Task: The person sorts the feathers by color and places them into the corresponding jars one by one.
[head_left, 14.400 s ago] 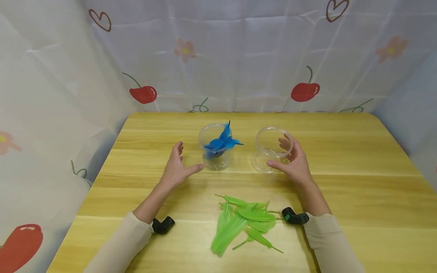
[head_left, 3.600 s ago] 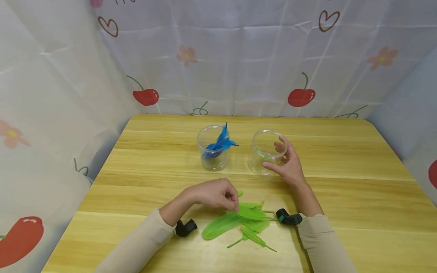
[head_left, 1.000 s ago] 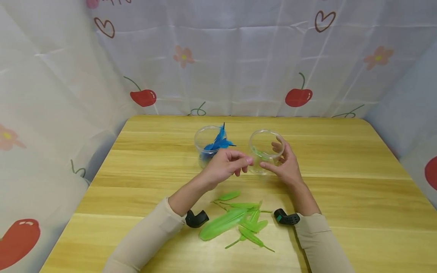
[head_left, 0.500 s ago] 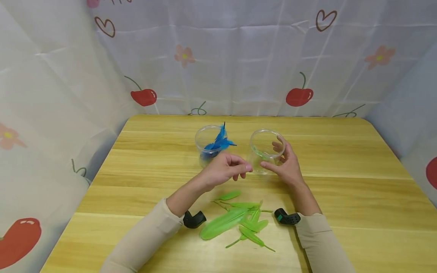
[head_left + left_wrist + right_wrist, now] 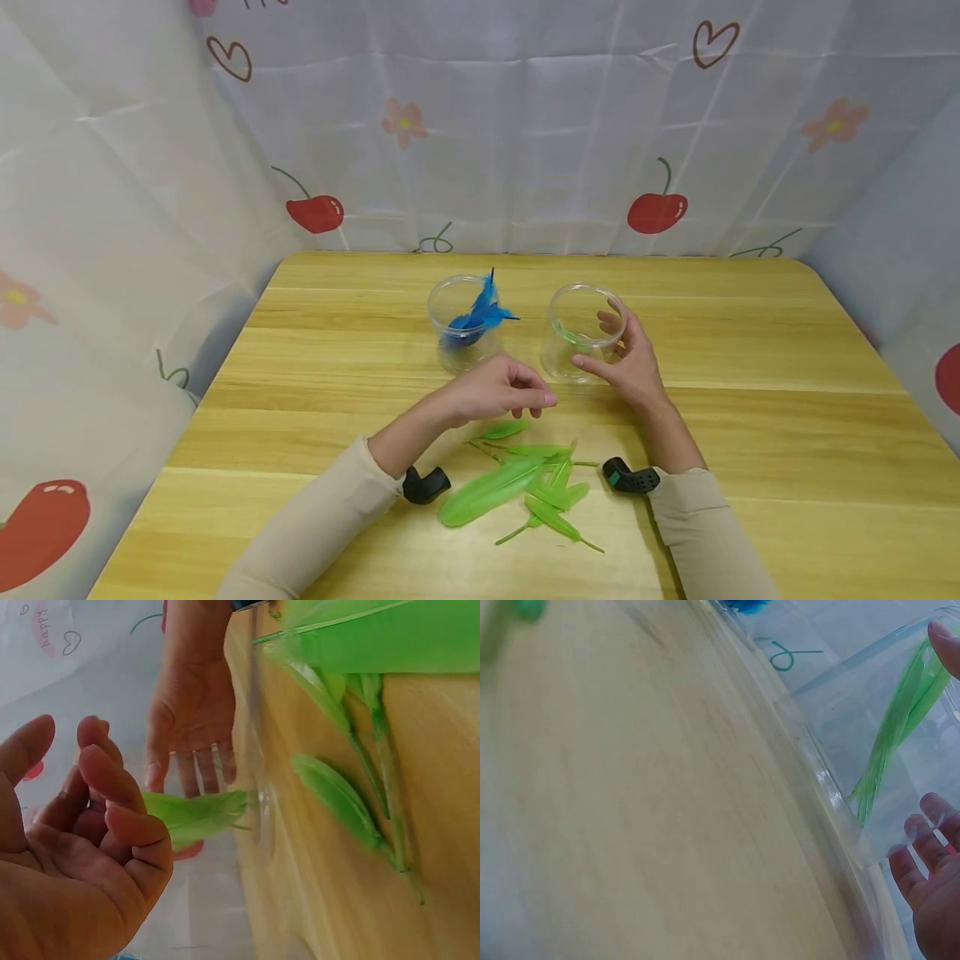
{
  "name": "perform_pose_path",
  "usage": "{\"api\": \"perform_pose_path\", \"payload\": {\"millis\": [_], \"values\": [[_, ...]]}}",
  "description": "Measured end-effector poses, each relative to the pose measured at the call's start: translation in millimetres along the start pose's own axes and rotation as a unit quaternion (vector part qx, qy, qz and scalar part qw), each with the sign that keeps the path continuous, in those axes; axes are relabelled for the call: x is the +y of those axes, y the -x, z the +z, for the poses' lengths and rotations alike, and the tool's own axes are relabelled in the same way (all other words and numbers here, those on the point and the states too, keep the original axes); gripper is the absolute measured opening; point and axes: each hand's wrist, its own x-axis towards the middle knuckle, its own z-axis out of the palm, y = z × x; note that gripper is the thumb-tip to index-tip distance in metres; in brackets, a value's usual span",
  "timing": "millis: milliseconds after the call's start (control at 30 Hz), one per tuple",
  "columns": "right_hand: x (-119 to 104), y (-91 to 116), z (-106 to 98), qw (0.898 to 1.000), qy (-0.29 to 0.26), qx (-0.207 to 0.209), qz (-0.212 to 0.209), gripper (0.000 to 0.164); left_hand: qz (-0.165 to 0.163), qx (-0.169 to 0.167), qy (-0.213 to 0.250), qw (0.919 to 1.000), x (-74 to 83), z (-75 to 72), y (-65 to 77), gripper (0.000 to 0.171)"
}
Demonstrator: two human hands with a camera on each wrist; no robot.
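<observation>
Cherry-print curtain (image 5: 525, 125) behind a wooden counter (image 5: 787, 375)

Left hand (image 5: 497, 393), holding nothing, fingers loosely bent, partly screens the left cup (image 5: 453, 358) at its 11 o'clock; right hand (image 5: 633, 360) curves its fingers round the right cup (image 5: 560, 363) at 2. Blue feathers (image 5: 476, 320) fill the former, green feathers (image 5: 894, 727) the latter; loose feathers (image 5: 487, 493) lie at 6.

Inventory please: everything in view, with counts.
Table: 1, yellowish, foreground
Printed cloth: count unclear, whitish, behind and beside table
Left cup: 1, clear, on table
Right cup: 1, clear, on table
Blue feathers: several, blue, in left cup
Green feathers: 2 or more, green, in right cup
Loose feathers: several, green, overlapping on table
Wrist devices: 2, black, one per wrist
Sleeves: 2, beige, on forearms
Left hand: 1, bare, above table
Right hand: 1, bare, around right cup
</observation>
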Motion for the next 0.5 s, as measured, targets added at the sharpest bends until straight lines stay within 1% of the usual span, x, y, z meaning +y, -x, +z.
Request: {"api": "perform_pose_path", "payload": {"millis": [167,267,500], "values": [[0,0,0,1.0,-0.004,0.001,0.0,0.091,-0.003,-0.035,-0.023,0.9991,-6.3,3.4,-5.0,0.024],[0,-1,-1,1.0,-0.008,0.0,0.0,0.091,-0.001,-0.05,-0.039,0.998,-10.1,5.8,-8.6,0.02],[1,-1,-1,1.0,-0.005,0.0,-0.003,0.091,-0.009,-0.064,-0.082,0.9945,-18.7,14.2,-15.3,0.01]]}}
